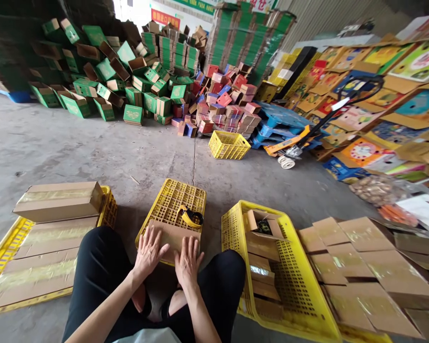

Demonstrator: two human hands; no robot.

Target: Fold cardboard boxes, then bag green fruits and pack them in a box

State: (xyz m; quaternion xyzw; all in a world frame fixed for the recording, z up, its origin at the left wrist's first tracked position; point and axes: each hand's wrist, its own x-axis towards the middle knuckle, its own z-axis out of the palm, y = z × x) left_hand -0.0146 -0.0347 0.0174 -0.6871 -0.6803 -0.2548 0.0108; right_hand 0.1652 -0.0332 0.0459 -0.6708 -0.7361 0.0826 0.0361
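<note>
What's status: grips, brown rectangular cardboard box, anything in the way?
Left grip, right grip: open, palm-down on brown rectangular cardboard box. Box on yellow latticed plastic crate. Black-and-yellow curved tape dispenser near box's far edge; possible obstruction.

Open floor [157,152] beyond the upturned yellow crate [172,192]

A cardboard box [175,232] fills its near end; a tape dispenser [190,217] blocks its right side. Narrow gaps flank it, bounded on its left by a box-laden crate [109,209], on its right by a deep crate [233,231].

Yellow crate [173,197] on floor [157,157]; atop crate: cardboard box [173,232], tape dispenser [190,218].
</note>
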